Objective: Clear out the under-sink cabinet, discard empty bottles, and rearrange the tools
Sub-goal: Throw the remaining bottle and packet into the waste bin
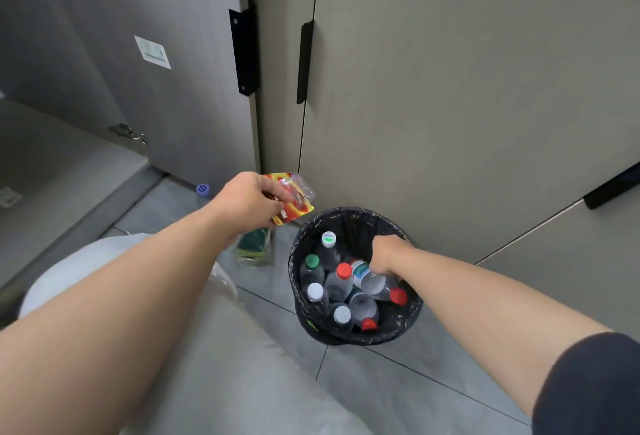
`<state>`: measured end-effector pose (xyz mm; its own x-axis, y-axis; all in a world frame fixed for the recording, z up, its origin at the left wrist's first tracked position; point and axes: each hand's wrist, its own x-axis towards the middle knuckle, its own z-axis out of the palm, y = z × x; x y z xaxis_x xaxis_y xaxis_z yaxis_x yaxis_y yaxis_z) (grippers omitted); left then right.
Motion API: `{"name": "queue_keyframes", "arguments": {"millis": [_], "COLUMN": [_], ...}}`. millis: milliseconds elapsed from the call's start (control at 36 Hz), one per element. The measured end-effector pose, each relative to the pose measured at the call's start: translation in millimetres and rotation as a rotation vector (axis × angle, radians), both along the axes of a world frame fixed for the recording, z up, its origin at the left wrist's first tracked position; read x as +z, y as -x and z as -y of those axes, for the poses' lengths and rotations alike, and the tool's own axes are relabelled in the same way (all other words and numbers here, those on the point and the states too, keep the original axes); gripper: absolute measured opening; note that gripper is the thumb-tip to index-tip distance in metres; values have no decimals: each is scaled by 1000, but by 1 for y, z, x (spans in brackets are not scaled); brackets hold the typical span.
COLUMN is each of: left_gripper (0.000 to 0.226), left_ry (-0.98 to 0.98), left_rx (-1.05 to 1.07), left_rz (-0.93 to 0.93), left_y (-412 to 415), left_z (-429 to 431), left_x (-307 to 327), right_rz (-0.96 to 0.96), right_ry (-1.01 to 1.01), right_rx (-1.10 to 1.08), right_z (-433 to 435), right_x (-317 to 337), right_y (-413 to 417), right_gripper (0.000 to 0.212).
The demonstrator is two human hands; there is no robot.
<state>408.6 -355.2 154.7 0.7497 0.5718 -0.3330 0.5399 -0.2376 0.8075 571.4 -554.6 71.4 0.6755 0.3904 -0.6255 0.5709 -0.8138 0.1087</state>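
Left hand [250, 199] grips crinkly blister pack [300, 206], right hand [385, 254] clear bottle [373, 282] in round bin [410, 316]

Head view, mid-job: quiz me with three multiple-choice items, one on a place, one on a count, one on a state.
1. Where does the green pack lie relative to the bin?
A. Inside it
B. On the floor to its left
C. On its rim

2. How many red caps show in the bin?
A. One
B. Three
C. Six

3. What is the left hand doing?
A. Hanging open with nothing in it
B. Pressing flat on a cabinet door
C. Gripping a red-and-yellow packet

Key:
1 B, the pack sits on the tiles beside the bin.
2 B, three red caps show among white and green ones.
3 C, the fingers curl round the packet, which is held left of the bin.
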Motion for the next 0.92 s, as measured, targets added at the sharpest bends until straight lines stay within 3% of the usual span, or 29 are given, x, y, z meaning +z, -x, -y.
{"name": "queue_keyframes", "arguments": {"millis": [83, 139, 222, 333, 556, 639, 722, 778, 917], "left_gripper": [22, 23, 20, 18, 17, 18, 18, 17, 19], "left_ry": [-4, -8, 1, 24, 21, 29, 33, 38, 27], "left_rx": [-6, -4, -12, -15, -36, -38, -45, -49, -52], "left_rz": [-3, 0, -5, -1, -5, 1, 4, 3, 5], "left_y": [-2, -5, -9, -12, -14, -14, -13, -12, -8], "left_z": [-1, -2, -2, -2, -1, -1, -1, -1, 0], "left_x": [0, -1, -2, -2, -3, -2, -1, 0, 2], "right_rz": [-155, -307, -403, -319, -329, -291, -126, -47, 102], "right_ry": [82, 123, 141, 210, 357, 275, 129, 118, 109], "right_rx": [-55, -70, 108, 319, 509, 543, 500, 478, 435], "right_z": [5, 11, 20, 30, 25, 20, 19, 23, 36], "right_x": [-17, -28, -43, -58, -55, -39, -27, -25, -38], "right_y": [4, 9, 21, 37, 32, 16, -2, -8, -8], "right_gripper": [10, 22, 26, 32, 33, 22, 27, 37, 33]}}
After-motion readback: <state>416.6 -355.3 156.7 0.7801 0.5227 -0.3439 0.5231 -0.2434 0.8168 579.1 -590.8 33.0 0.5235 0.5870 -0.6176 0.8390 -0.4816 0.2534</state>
